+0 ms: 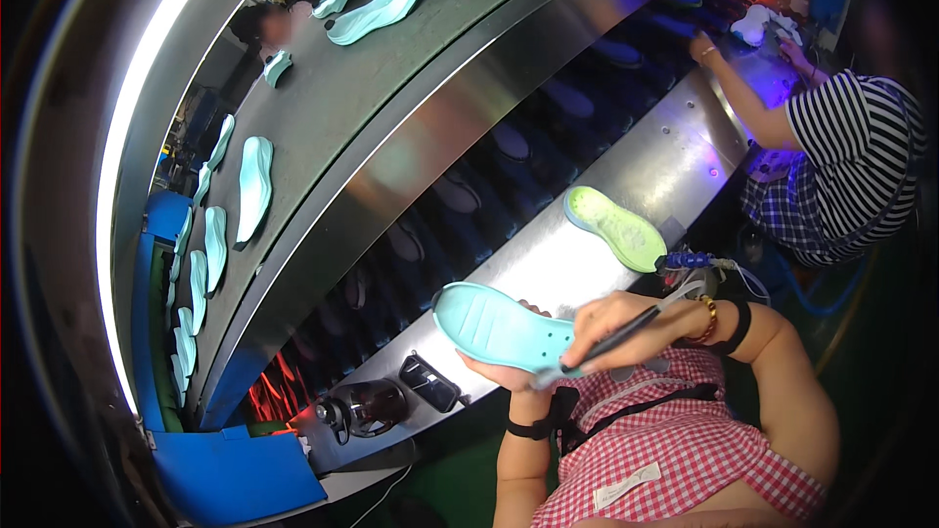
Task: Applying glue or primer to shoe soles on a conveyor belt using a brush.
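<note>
No real packages in the head view, just a small white label (626,486) sewn low on the red checked apron (685,440). The left hand (509,367) had its grip closed around a pale turquoise shoe sole (499,330), held up from below just over the steel bench (587,244). The right hand (611,323) was pinched tight on a thin dark brush (611,340), tip touching the sole's near edge. A green sole (616,227) lay on the bench nearby, and a phone (430,383) and a dark jug (367,409) sat further left.
</note>
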A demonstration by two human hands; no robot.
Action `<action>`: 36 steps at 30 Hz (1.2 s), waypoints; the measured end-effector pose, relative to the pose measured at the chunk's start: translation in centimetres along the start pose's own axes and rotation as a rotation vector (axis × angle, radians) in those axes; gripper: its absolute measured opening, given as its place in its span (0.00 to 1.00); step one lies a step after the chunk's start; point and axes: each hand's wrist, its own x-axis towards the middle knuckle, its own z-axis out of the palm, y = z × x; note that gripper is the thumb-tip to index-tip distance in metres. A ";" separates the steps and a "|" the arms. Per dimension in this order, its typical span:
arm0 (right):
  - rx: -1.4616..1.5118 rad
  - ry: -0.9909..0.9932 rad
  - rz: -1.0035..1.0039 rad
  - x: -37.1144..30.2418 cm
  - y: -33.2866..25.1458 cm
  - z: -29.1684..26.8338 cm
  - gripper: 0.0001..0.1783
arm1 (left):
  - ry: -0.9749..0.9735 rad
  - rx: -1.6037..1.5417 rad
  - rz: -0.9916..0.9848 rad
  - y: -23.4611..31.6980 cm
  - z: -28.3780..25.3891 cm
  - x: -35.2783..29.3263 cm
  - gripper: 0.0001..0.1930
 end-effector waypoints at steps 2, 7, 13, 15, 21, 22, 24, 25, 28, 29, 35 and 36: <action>0.192 0.093 -0.001 -0.4 0.3 0.0 0.12 | 0.069 0.026 0.092 0.4 -0.1 -0.1 0.43; 0.052 0.069 -0.028 -1.2 1.5 0.2 0.13 | -0.068 -0.041 0.290 1.0 0.9 0.3 0.45; 0.177 0.210 0.150 -0.6 1.8 -1.0 0.12 | -0.123 -0.032 0.321 2.0 2.4 0.3 0.47; 0.190 0.063 0.068 -1.1 1.5 0.0 0.12 | -0.081 0.021 0.385 2.3 2.4 0.1 0.46; 0.514 0.182 0.186 -1.1 3.2 0.6 0.11 | -0.061 0.041 0.276 2.4 3.7 -0.5 0.43; 0.684 0.271 0.211 -1.0 3.1 1.1 0.10 | 0.101 0.017 0.262 1.9 4.3 -0.6 0.41; 0.953 0.430 0.259 -0.7 2.9 2.5 0.10 | 0.149 -0.011 0.154 0.0 5.5 -1.7 0.39; 0.955 0.426 0.258 -0.7 2.8 2.4 0.10 | 0.200 -0.042 0.041 -0.4 5.8 -2.1 0.36; 0.444 0.199 0.211 -1.1 0.7 1.5 0.10 | -0.215 -0.049 -0.114 0.6 1.8 -1.7 0.32; 0.448 0.194 0.217 -1.1 0.0 0.9 0.10 | -0.207 -0.051 -0.112 0.9 1.3 -1.9 0.32; 0.104 -0.012 -0.046 -0.8 -0.3 -0.5 0.12 | -0.056 0.207 -0.447 2.2 -0.3 -0.8 0.31; 0.111 -0.130 -0.064 -0.5 -0.4 -1.3 0.12 | -0.016 0.127 -0.498 2.5 0.0 -1.0 0.29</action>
